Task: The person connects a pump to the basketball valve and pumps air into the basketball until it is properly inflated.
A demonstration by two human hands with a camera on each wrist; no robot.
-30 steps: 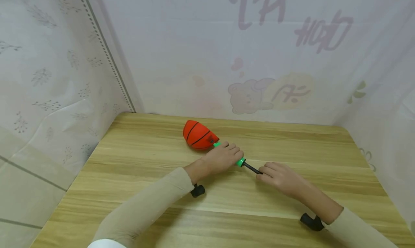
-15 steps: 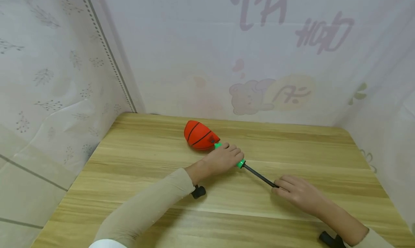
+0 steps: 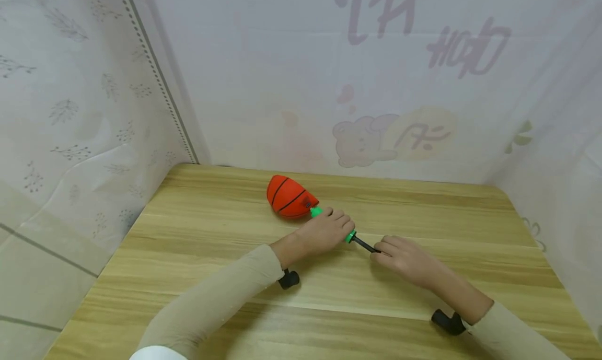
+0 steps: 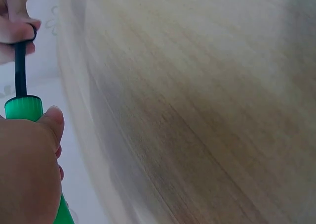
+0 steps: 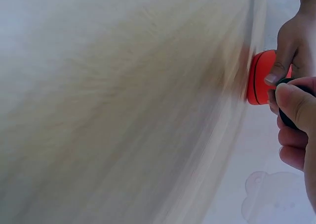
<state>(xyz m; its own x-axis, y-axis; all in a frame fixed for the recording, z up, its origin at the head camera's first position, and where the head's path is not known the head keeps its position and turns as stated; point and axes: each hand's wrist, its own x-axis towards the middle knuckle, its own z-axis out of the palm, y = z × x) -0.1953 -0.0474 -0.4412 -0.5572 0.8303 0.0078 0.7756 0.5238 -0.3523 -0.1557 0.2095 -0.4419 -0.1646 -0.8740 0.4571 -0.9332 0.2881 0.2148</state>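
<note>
The right hand (image 3: 400,255), gripping the black handle (image 5: 289,121), has moved closer to the left hand (image 3: 326,232), which grasps the green pump (image 3: 316,211); less rod (image 3: 363,243) shows, suggesting an inward stroke. The half-collapsed red ball (image 3: 289,197) lies at the pump's far end.

Hands: two are showing — left hand (image 3: 324,230), right hand (image 3: 402,256)
Ball (image 3: 288,197): one is showing
Pump (image 3: 350,236): one is showing
Rod (image 3: 364,244): one is sticking out
Sleeves: two are showing, left sleeve (image 3: 216,300) and right sleeve (image 3: 514,331)
Black stubs: two are poking out — left stub (image 3: 289,279), right stub (image 3: 448,322)
White cuff (image 3: 157,353): one is showing
Table (image 3: 197,208): one is showing
Bear print (image 3: 358,140): one is showing in the head view
</note>
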